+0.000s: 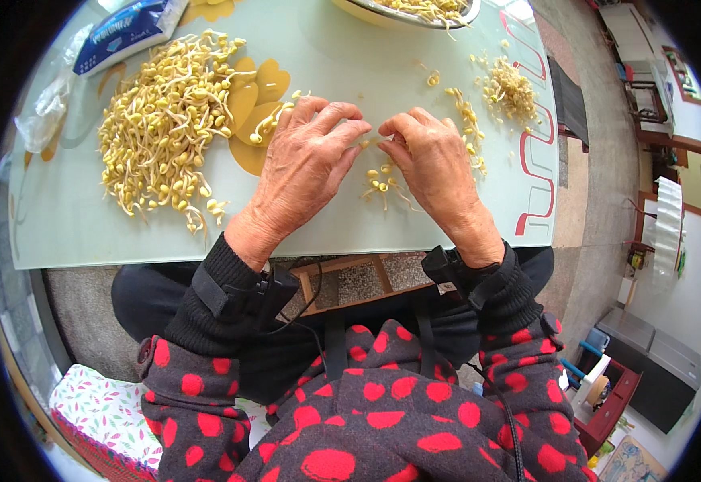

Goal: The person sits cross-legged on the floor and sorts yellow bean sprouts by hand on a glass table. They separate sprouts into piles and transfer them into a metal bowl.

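Observation:
Over the glass tabletop (350, 229), my left hand (311, 159) has its thumb and forefinger together at a soybean sprout (364, 144), whose yellow head shows at the tips. Facing it, my right hand (434, 162) bends its thumb and forefinger close to each other; whether something thin lies between them is hard to see. Several loose sprouts (380, 184) lie just below the fingertips. A large heap of soybean sprouts (163, 126) spreads left of my left hand, and a few more sprouts (264, 126) lie against its outer side.
A row of sprouts (469, 129) runs beside my right hand. Farther right sits a small pile of thin root pieces (512, 90). At the far edge stands a bowl (380, 17) of sprouts. A blue tissue pack (124, 36) and a crumpled clear plastic bag (49, 114) lie at left.

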Demonstrator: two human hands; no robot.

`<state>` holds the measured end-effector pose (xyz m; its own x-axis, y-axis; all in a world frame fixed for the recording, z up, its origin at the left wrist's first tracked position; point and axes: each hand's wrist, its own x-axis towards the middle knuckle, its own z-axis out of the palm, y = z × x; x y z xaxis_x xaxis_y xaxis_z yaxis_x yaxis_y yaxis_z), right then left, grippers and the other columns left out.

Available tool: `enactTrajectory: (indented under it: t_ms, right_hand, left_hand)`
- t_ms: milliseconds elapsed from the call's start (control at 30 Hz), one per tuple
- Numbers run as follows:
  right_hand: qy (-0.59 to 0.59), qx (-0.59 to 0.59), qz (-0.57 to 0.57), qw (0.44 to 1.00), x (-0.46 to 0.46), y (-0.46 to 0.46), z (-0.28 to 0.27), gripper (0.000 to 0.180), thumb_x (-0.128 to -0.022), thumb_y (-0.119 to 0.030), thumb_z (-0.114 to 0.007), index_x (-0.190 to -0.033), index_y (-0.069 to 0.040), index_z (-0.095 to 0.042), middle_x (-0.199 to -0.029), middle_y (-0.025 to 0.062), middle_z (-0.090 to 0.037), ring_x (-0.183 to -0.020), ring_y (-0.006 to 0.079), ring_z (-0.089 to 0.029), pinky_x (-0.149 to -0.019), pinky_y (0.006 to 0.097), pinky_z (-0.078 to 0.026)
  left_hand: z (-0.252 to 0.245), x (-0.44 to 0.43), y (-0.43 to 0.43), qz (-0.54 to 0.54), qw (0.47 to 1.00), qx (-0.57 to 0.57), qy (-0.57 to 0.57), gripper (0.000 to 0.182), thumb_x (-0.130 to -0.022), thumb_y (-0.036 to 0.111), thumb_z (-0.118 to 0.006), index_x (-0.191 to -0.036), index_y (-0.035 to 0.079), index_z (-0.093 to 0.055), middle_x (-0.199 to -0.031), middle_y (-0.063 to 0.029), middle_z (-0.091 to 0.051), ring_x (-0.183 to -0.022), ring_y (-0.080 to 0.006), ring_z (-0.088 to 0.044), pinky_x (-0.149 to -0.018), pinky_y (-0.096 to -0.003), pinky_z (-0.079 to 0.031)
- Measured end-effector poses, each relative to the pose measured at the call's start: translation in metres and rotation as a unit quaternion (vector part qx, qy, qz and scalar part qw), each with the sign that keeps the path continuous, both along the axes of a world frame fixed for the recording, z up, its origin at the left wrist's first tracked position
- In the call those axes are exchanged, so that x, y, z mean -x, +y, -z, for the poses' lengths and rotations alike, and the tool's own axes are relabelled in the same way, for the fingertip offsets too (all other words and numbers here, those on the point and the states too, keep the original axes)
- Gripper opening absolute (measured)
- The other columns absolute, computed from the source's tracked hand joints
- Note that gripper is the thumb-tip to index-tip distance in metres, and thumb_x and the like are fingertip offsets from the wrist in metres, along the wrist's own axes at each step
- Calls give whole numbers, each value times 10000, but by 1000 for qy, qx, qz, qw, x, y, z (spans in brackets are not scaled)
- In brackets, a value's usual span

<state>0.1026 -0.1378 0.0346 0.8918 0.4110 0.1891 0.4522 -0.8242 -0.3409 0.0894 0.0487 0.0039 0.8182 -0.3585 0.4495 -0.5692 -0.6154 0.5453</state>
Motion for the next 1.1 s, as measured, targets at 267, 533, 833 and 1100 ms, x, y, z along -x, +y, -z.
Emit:
enactTrajectory:
  t_ms: [267,533,833,1100]
  right_hand:
    - [-15,20,-37,999,-3,5,2,74,-819,-121,-698,-872,-82,-665,-824,80,-627,-788,279,-613,-738,380,-441]
    - [-8,-58,-26,998,-4,11,6,62,-823,-88,-680,-858,-43,-656,-832,94,-625,-767,294,-601,-737,377,-451]
    - [123,-202,71,969,-11,-6,-15,129,-918,-131,-660,-895,-4,-656,-713,16,-626,-613,65,-542,-541,214,-445]
    - [323,-346,174,864,37,-24,-17,104,-931,-45,-599,-969,23,-668,-790,36,-650,-671,70,-627,-580,208,-514]
  left_hand:
    - [7,2,-15,-65,998,4,-11,177,-768,99,-707,-908,54,-608,-1046,-69,-572,-1045,-269,-513,-889,-381,-409]
    - [2,-4,5,-71,997,-9,5,142,-763,32,-679,-871,33,-586,-1000,-102,-574,-1019,-301,-521,-891,-385,-424]
    - [-4,-12,30,-134,982,-137,4,117,-789,20,-638,-894,26,-587,-977,-95,-578,-979,-294,-527,-864,-391,-432]
    - [-14,11,0,-79,997,-9,16,172,-771,-38,-630,-933,17,-621,-956,-118,-566,-959,-309,-535,-837,-394,-449]
